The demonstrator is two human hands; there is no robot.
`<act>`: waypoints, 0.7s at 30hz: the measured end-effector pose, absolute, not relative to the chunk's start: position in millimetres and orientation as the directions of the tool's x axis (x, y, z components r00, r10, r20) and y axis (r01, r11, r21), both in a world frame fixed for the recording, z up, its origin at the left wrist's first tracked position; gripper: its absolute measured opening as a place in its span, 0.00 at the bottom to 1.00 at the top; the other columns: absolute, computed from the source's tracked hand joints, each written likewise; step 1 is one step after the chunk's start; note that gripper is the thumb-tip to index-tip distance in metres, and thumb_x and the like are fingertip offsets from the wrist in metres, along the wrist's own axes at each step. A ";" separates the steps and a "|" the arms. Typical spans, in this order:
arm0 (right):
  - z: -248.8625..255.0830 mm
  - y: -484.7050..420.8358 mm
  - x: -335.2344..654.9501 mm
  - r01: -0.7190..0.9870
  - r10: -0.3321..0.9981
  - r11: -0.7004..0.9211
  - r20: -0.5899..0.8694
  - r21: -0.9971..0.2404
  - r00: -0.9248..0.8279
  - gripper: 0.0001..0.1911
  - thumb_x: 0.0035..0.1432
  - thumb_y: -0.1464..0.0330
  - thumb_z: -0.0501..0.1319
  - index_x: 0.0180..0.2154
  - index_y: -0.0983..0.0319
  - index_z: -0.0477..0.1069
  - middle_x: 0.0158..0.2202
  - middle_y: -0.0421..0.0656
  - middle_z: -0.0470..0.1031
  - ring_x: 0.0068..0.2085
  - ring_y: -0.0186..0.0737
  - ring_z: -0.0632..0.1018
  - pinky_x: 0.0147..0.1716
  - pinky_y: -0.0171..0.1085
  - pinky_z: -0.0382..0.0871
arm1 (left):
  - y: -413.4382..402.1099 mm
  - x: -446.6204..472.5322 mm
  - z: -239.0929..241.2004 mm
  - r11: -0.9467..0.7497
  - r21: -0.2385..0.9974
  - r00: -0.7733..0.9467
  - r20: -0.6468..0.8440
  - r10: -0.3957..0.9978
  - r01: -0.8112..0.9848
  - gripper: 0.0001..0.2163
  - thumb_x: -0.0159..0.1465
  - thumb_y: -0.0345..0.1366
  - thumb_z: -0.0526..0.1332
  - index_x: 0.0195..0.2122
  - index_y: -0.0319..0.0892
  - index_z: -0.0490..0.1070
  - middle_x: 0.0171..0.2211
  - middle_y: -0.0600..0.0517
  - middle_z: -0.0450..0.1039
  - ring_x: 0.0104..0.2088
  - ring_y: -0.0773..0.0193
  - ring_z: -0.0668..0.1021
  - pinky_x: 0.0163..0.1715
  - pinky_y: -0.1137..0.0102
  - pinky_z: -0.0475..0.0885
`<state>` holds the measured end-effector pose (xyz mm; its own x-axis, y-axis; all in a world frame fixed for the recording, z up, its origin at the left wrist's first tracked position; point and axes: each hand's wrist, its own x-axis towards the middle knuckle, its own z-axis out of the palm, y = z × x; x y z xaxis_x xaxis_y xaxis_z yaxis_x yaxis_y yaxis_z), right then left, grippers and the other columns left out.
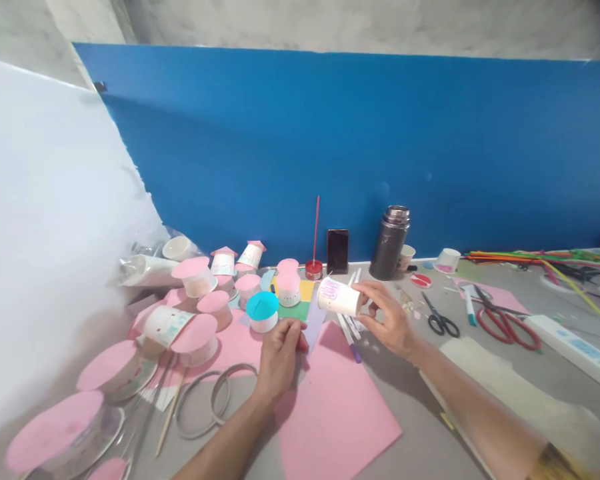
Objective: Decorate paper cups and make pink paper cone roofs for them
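Observation:
In my right hand (387, 319) is a white paper cup (339, 297), tipped on its side, with purple marker strokes on its wall. My thumb and fingers grip it at its right end. Fingers curled, my left hand (280, 353) hovers to the left of the cup, over the edge of a pink paper sheet (337, 400). A small reddish bit shows at those fingertips, too little to name. Just beyond the left hand stands a cup with a blue paper disc (262, 307) on top. White pens (349, 327) lie below the held cup.
Several pink-topped paper cups (195, 337) crowd the left, near two grey rings (203, 403). At the back stand a red-based stick (314, 269), a phone (337, 251) and a dark flask (390, 243). Black scissors (441, 320) and red-handled scissors (507, 327) lie right.

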<state>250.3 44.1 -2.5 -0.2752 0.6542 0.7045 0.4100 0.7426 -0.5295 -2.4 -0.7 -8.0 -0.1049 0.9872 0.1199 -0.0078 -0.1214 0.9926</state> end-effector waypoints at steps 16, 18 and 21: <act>-4.7 28.9 239.5 0.371 0.723 0.691 0.596 -0.620 -0.350 0.28 0.61 0.72 0.62 0.62 0.52 0.68 0.59 0.49 0.70 0.45 0.44 0.77 0.33 0.37 0.77 | -2.0 -3.7 2.1 -0.165 0.977 -0.091 0.154 0.984 -0.138 0.13 0.63 0.48 0.64 0.38 0.42 0.77 0.25 0.55 0.70 0.24 0.67 0.72 0.25 0.73 0.70; -5.0 26.5 237.5 0.382 0.733 0.680 0.561 -0.626 -0.384 0.28 0.61 0.72 0.61 0.62 0.52 0.69 0.59 0.50 0.71 0.47 0.45 0.78 0.35 0.39 0.77 | -3.4 -2.9 4.7 -0.152 0.974 -0.058 0.144 0.988 -0.170 0.13 0.62 0.47 0.66 0.34 0.41 0.77 0.23 0.54 0.71 0.24 0.68 0.72 0.25 0.73 0.70; -5.5 24.4 234.7 0.401 0.753 0.656 0.520 -0.639 -0.403 0.29 0.61 0.73 0.60 0.63 0.53 0.68 0.59 0.49 0.72 0.48 0.46 0.78 0.38 0.41 0.78 | -4.6 -1.3 4.0 -0.116 0.971 -0.006 0.117 0.993 -0.210 0.12 0.60 0.45 0.69 0.29 0.41 0.76 0.22 0.54 0.72 0.23 0.68 0.73 0.26 0.73 0.71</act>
<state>234.7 24.4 -5.5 -0.4030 0.7530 0.5202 0.4009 0.6562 -0.6393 -1.3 -4.6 4.0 -0.0059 0.9931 0.1174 -0.2102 -0.1161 0.9708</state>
